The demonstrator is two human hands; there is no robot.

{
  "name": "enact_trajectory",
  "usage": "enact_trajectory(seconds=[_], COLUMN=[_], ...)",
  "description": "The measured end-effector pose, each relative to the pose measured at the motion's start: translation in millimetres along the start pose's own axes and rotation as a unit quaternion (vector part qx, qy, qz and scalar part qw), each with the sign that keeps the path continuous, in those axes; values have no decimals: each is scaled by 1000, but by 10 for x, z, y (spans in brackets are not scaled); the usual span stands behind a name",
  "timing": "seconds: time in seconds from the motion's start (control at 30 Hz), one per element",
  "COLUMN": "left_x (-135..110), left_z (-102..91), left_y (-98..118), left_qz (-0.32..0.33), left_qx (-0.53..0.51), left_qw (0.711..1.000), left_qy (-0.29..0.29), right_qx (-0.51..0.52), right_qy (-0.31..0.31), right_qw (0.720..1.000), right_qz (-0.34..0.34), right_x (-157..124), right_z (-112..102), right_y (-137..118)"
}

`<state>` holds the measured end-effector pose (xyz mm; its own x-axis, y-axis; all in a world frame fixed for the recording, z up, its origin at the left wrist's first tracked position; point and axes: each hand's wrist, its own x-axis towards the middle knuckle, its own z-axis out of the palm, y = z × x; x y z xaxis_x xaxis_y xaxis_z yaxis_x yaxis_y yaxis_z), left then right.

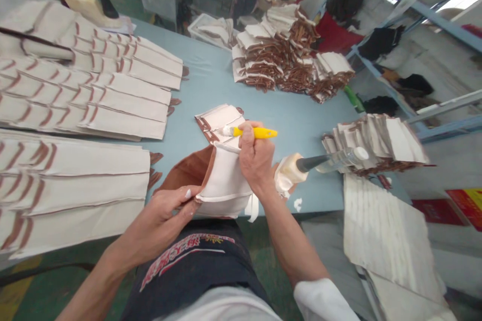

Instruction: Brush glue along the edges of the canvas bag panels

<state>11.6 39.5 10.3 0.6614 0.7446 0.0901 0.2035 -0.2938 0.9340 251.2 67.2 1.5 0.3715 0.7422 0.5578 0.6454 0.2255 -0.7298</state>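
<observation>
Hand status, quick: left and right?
Left hand: closed on the edge of the white-and-brown piece.
Right hand: closed around the yellow brush.

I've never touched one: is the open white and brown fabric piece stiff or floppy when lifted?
The white and brown fabric piece is probably bendy: its brown side bows outward. It's likely light, with thin walls where the left fingers pinch its edge.

The head-worn camera looks forward and down from behind the near edge of the tabletop [293, 120], close above the left hand [169, 215] and right hand [258, 158], reaching past the far edge.
</observation>
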Motion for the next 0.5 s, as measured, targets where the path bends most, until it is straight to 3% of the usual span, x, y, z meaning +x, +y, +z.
enact_trajectory(seconds=[0.13, 0.27, 0.4, 0.5], left_x=[-44, -97, -145, -147], left_z=[3, 34, 88, 101], left_y=[-7, -61, -106, -70], left_qz=[-11, -30, -55, -36], left_qx=[2, 24, 44, 64], left_qw=[999, 998, 995, 994], left_qy=[32, 57, 74, 84], right_qx=[56, 79, 60, 57], right_qy=[38, -39, -66, -98], right_qw=[996, 984, 966, 954], right_qz=[-56, -152, -242, -277], right_x=[-209, -473, -598, -622], right_z=[-274, -567, -552, -442], right_y=[-228, -569, -731, -759])
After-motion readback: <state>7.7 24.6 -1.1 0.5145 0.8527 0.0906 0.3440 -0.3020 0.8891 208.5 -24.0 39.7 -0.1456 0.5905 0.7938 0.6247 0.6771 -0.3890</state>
